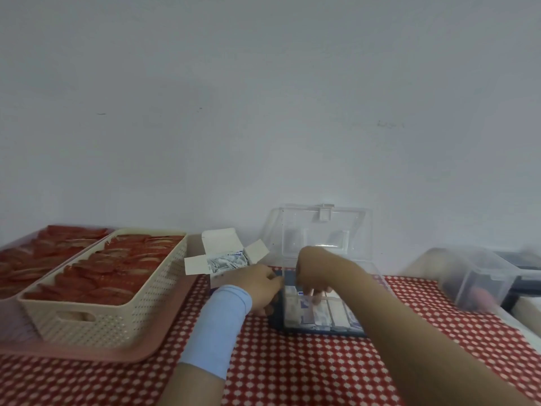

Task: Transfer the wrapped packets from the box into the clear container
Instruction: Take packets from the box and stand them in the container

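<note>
A small white cardboard box (222,250) stands open at the back of the table, with several wrapped white-and-blue packets (227,260) inside. To its right sits the clear container (325,315) on a dark base, its clear lid (322,230) tipped up against the wall. Rows of packets (319,313) stand inside it. My left hand (257,284), with a blue wristband, grips the container's left wall. My right hand (314,272) reaches down into the container, fingertips among the packets; whether it holds one is hidden.
A cream perforated basket (96,291) full of red packets sits on a pink tray (117,351) at the left, with more red packets behind. A translucent bin (474,276) stands at the right. A red-and-white patterned cloth (292,367) covers the table; a wall is close behind.
</note>
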A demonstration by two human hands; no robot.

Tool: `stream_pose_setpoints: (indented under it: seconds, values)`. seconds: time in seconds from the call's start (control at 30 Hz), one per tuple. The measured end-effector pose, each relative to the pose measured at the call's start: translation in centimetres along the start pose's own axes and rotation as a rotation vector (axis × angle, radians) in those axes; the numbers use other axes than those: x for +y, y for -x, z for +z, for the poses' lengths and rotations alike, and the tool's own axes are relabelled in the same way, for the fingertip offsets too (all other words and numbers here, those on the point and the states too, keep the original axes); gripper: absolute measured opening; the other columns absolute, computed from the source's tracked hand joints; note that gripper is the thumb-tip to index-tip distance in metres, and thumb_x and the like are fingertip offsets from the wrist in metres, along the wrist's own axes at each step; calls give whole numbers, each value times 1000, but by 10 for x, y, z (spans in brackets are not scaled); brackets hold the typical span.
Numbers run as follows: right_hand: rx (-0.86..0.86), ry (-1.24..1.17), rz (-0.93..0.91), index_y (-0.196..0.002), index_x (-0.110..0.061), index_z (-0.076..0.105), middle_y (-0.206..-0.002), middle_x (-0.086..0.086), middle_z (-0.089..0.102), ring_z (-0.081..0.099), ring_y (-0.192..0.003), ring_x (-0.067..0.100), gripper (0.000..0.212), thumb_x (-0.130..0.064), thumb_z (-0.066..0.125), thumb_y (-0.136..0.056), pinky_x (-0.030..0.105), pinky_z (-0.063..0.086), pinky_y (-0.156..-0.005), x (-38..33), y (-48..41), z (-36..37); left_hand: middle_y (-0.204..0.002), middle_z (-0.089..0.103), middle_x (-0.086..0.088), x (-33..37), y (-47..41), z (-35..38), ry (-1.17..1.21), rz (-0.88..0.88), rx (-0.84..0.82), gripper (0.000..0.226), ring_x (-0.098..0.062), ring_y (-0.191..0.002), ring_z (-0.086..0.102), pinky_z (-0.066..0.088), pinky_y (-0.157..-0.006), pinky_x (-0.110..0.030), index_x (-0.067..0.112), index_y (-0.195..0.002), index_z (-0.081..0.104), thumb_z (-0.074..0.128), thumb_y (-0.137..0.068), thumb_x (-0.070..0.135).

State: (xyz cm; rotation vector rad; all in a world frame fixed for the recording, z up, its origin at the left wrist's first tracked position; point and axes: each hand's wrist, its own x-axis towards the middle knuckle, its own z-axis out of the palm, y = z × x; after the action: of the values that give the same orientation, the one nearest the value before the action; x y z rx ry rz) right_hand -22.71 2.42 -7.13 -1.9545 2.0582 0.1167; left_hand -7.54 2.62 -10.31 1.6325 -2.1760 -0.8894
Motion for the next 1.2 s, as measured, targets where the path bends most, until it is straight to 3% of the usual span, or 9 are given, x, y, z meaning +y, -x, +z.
stream_pose_setpoints:
  seconds: [0.1,0.2,0.3,0.43,0.6,0.7,0.87,1.03,1.2]
  values:
    - [88,-235,-58,-103,-2,67,-85,8,78,73,-56,17,16,-16,61,-98,20,43,-39,7,10,-26,-87,76,-2,-4,8,-23,114,77,75,28,-20,-78,74,58,-84,-41,20,-97,69,50,-98,40]
    - [236,-334,-142,-103,-7,66,-84,4,77,73,-55,18,16,-18,56,-99,20,43,-41,-6,20,-49,-84,74,7,-14,17,-52,188,145,283,12,-14,-82,71,56,-85,-38,29,-90,69,60,-92,38]
    - [381,-289,-256,-96,-19,67,-92,-4,74,71,-63,14,10,-21,58,-98,27,55,-63,-35,15,-51,-108,65,19,-37,17,-68,-73,123,479,18,-9,-104,58,49,-97,-37,41,-97,66,70,-81,49]
    - [414,-206,-387,-102,-27,74,-109,-6,72,66,-98,14,16,-21,61,-96,36,55,-93,-67,-4,-31,-141,42,4,-62,14,-64,-354,12,359,67,-19,-134,36,33,-113,-35,36,-135,49,68,-76,63]
    - [387,-8,-372,-107,-31,76,-108,-11,74,67,-99,11,18,-26,66,-93,33,54,-92,-89,-22,-16,-144,44,7,-77,8,-59,-167,112,404,70,-11,-127,48,36,-99,-18,30,-145,40,74,-84,24]
    - [366,117,-327,-102,-31,78,-99,-10,75,67,-91,13,17,-36,71,-87,32,55,-85,-96,-30,-13,-142,47,9,-83,2,-62,-152,135,399,78,-10,-128,48,41,-108,-27,34,-144,39,78,-77,32]
    - [437,328,-261,-93,-23,73,-80,-5,68,63,-74,15,32,-53,67,-86,30,45,-71,-103,-42,-4,-134,56,9,-83,-3,-72,36,230,521,43,-8,-125,50,37,-105,-22,27,-128,59,49,-94,3]
    - [362,228,-234,-94,-25,75,-82,-7,70,64,-77,14,25,-48,71,-84,29,51,-73,-107,-46,-3,-108,65,11,-85,-9,-71,61,269,594,35,0,-95,58,50,-90,-22,27,-107,69,50,-94,1]
    - [425,-121,-236,-85,-24,71,-86,-5,70,64,-79,11,15,-39,69,-91,30,56,-74,-90,-43,-6,-114,64,18,-88,-12,-66,44,217,481,35,-1,-103,60,51,-97,-28,37,-112,69,52,-90,16]
